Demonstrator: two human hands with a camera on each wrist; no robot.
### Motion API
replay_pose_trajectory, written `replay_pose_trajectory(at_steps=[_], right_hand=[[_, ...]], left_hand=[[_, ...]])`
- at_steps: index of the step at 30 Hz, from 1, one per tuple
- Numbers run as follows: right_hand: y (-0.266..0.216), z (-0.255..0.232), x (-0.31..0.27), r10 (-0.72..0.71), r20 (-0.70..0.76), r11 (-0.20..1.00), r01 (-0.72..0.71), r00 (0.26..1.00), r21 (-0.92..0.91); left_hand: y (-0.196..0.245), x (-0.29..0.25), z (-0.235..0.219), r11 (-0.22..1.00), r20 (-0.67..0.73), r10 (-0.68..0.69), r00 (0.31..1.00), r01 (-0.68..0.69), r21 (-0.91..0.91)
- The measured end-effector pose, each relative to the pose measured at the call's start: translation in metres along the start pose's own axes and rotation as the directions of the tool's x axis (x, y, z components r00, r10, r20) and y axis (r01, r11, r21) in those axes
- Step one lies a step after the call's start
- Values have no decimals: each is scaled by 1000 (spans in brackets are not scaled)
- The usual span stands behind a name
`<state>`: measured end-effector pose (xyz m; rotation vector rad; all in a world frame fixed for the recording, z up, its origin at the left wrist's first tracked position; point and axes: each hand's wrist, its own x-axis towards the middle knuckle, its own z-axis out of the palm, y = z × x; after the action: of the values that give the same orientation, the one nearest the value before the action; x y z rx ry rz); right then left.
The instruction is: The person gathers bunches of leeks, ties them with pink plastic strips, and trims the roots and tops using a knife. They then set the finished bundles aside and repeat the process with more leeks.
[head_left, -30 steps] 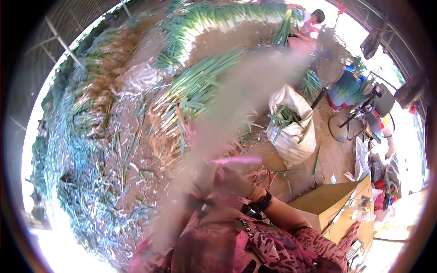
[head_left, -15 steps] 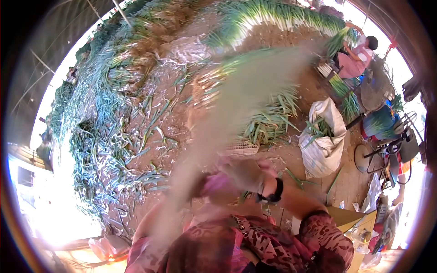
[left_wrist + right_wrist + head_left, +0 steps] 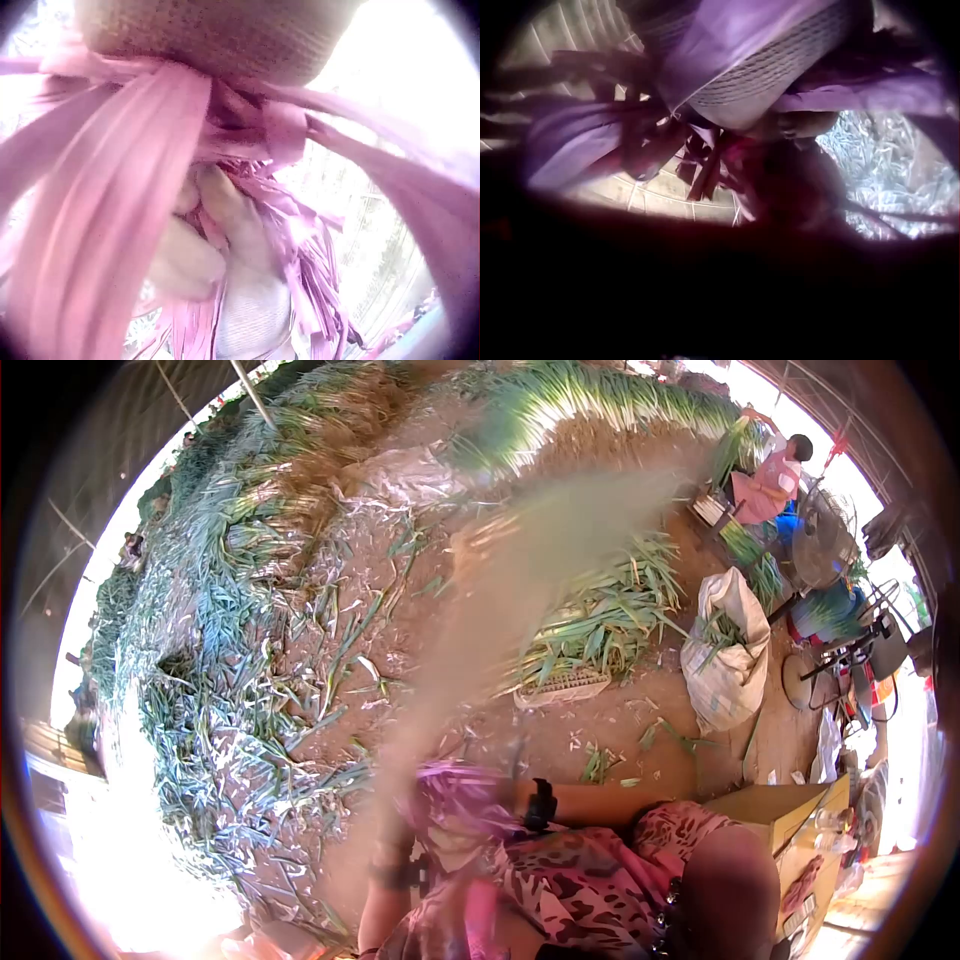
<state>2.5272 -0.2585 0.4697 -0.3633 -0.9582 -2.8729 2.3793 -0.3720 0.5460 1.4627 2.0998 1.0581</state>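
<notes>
A bundle of thin pink-purple plastic strips (image 3: 460, 795) is at my lap in the head view. My left hand (image 3: 217, 37), in a knit glove, grips the strips at the top of the left wrist view, with broad bands hanging past it. The bare fingertips of my right hand (image 3: 251, 262) show below, curled and pinching the strips near a knotted part. In the right wrist view, the gloved right hand (image 3: 769, 82) has strips wrapped close over and beside it. The lower half of that view is dark.
A plastic crate (image 3: 562, 688) with green onions (image 3: 610, 610) lies ahead. A white sack (image 3: 725, 680) of leaves, a fan (image 3: 825, 540) and a yellow box (image 3: 780, 810) are rightward. Beyond sits another person (image 3: 770, 485). Leaf scraps (image 3: 220, 720) cover the left floor. A blurred streak crosses the head view.
The view has swung, and the crate now shows more fully. Both hands have come down closer to the lap with the pink strips. The right forearm now lies more level.
</notes>
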Motion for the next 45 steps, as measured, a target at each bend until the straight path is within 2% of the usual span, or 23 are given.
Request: replay_pose_trajectory(at_steps=[1, 3, 5, 7, 8, 9, 10, 11, 14, 15, 16, 17, 18, 19, 21, 22, 25, 29, 32, 38, 41, 43, 45], right_hand=[[9, -11, 16, 32, 64, 852, -61, 997, 521], [29, -14, 47, -14, 217, -73, -218, 976, 973], [33, -5, 74, -88, 188, -778, -185, 978, 600], [23, 38, 101, -26, 43, -995, -30, 999, 99], [29, 47, 118, -123, 140, -984, -102, 983, -148], [36, 56, 135, -217, 235, -912, -111, 948, -395], [49, 59, 167, -487, 385, -770, -177, 783, -614], [33, 70, 177, -536, 290, -663, -183, 793, -726], [4, 137, 207, -607, -133, -154, -280, 784, -948], [-34, 97, 225, -530, 129, -339, -69, 838, -938], [-70, 59, 243, -400, 404, -511, 166, 823, -844], [-107, 21, 262, -248, 623, -626, 368, 741, -687], [-130, 81, 265, -136, 473, -805, 181, 871, -565], [-140, 84, 282, -256, 401, -603, 179, 879, -777], [-156, 95, 318, -482, 235, -30, 252, 844, -967], [-169, 106, 327, -431, 175, -481, -62, 885, -875], [-170, 122, 373, -396, 408, -907, -281, 823, -313], [-169, 161, 423, -465, 190, -820, -339, 865, -461], [-191, 182, 453, -466, 51, -800, -396, 883, -451], [-305, 183, 533, -239, 266, -852, -70, 934, -519], [-371, 153, 598, -401, 166, -809, -263, 901, -526], [-393, 160, 639, -492, 225, -790, -323, 841, -522], [-398, 184, 676, -574, 365, -760, -311, 733, -571]], left_hand=[[-1, 2, -18, 988, 7, 48, 999, -49, 144], [-15, 13, -34, 998, -95, -26, 995, 31, 55], [-29, 29, -51, 985, -197, -151, 969, 130, -118], [24, 63, -81, 894, -250, -347, 904, 239, -379], [-11, 71, -83, 967, -269, -209, 940, 158, -200], [-30, 79, -86, 956, -283, -275, 919, 230, -183], [-49, 85, -89, 938, -295, -340, 893, 302, -169], [-22, 106, -101, 931, -290, -299, 909, 344, 121], [-24, 155, -116, 986, -347, -163, 923, 167, -17], [-20, 172, -123, 994, -365, -95, 926, 67, -87], [-26, 194, -126, 986, -378, -158, 912, 167, -10], [-16, 216, -142, 916, -129, -386, 913, 362, -173], [-30, 230, -143, 946, -143, -288, 947, 258, -195], [-43, 244, -142, 964, -158, -182, 970, 144, -223], [-50, 273, -147, 870, -108, -270, 957, 194, -453], [-55, 286, -152, 800, -80, -312, 947, 216, -560], [-72, 322, -177, 477, 52, -589, 807, 398, -784], [-131, 364, -186, 793, -324, -487, 811, 255, -553], [-159, 409, -203, 733, -188, -521, 832, 324, -597], [-248, 508, -243, 598, 135, -504, 853, 458, -657], [-274, 569, -274, 380, 271, -457, 848, 461, -802], [-324, 599, -288, 674, 251, -359, 899, 436, -596], [-311, 651, -317, 348, 347, -330, 878, 455, -820]])
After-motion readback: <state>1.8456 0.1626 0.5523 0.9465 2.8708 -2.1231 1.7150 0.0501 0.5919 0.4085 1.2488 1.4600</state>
